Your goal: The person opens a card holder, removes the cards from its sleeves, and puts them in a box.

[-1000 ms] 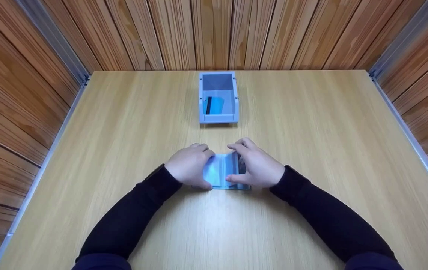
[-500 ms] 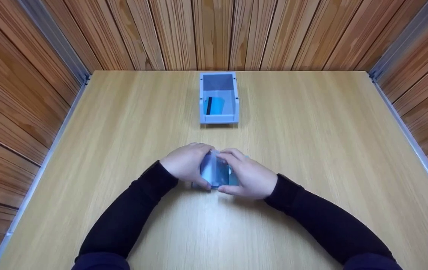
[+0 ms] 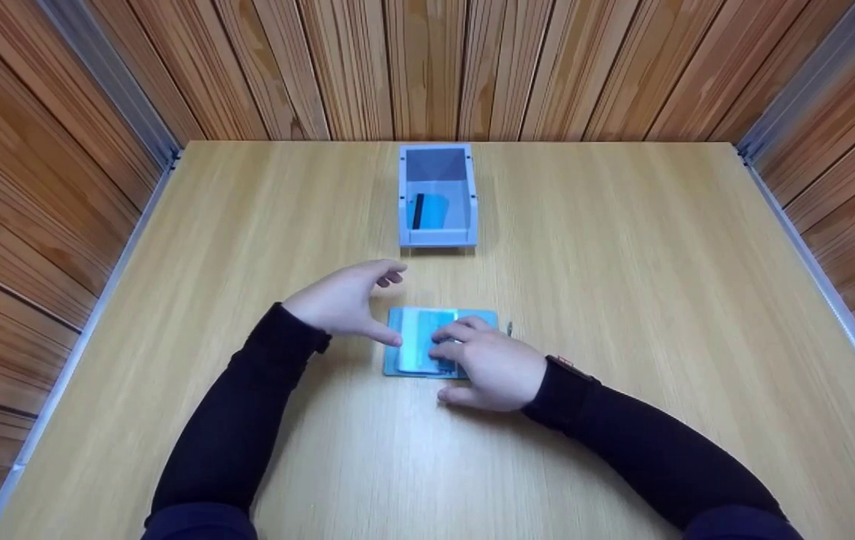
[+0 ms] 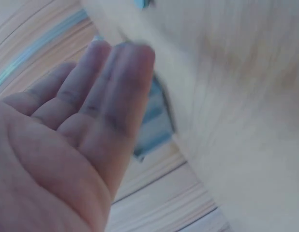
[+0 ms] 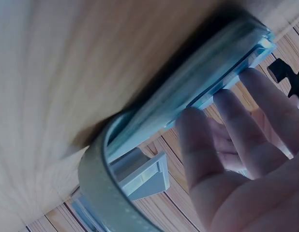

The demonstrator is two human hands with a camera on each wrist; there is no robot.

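A light-blue card wallet lies spread on the table, its clear plastic sleeves turned to the left side. My right hand rests its fingertips on the sleeves, thumb out past the wallet's near edge. In the right wrist view the fingers reach along the wallet, whose stitched strap curves up off the table. My left hand is off to the wallet's left with nothing in it, fingers extended and thumb apart; its bare palm fills much of the left wrist view.
Farther back on the wooden table stands a grey-blue open bin. Inside it lies a blue card with a black stripe. Wood-panelled walls enclose the table at the back and sides.
The sleeves have been turned over from right to left and now lie flat. My left hand has let go of the wallet and moved left and away; my right hand has shifted slightly nearer.
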